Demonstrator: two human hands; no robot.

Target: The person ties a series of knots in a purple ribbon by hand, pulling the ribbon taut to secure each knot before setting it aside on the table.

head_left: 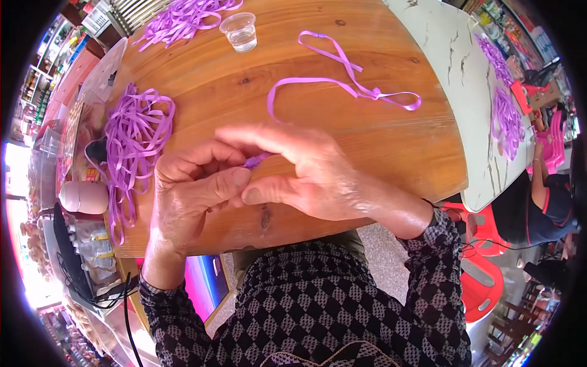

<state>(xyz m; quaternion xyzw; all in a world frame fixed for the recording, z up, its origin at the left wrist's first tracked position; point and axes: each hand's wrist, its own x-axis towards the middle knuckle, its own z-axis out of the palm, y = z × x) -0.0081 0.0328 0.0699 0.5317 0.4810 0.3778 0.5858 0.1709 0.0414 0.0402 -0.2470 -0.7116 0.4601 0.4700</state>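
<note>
My left hand (192,183) pinches a narrow purple ribbon (252,161) between thumb and fingers above the wooden table. A bunched or knotted part of it shows at the fingertips. Close on its right is my right hand (318,168), slightly blurred, its fingers stretched out and its thumb apart; the ribbon passes out of sight behind it. Farther back on the table lies a looped and knotted ribbon (318,80), its near end disappearing behind my right hand. Whether that is the same piece as the held one, I cannot tell.
A heap of purple ribbons (137,131) hangs over the table's left side, beside a pink rounded object (84,197). More ribbons (182,21) and a clear plastic cup (239,33) stand at the back. On the right are a marble-patterned table (449,43), red stools (480,287) and another person (544,202).
</note>
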